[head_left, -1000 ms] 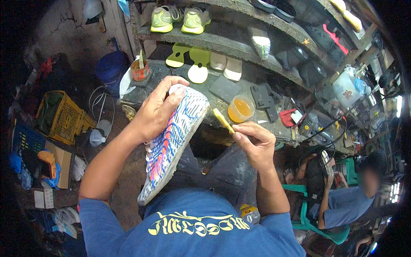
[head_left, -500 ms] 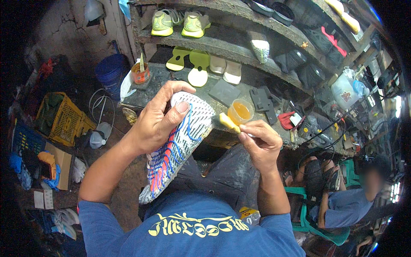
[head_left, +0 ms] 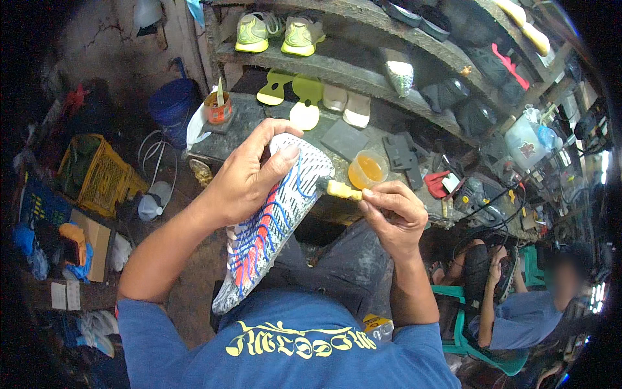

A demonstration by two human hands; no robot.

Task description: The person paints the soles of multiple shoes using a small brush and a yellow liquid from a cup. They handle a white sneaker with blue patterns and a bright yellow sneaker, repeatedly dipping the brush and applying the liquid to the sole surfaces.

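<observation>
Between your two hands is the shoe: your left hand wraps closed around its toe end, and your right hand pinches a yellow brush touching the shoe's tip.

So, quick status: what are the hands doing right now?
Left hand grips patterned shoe. Right hand holds yellow-handled brush at its toe. Nothing between them.
</observation>
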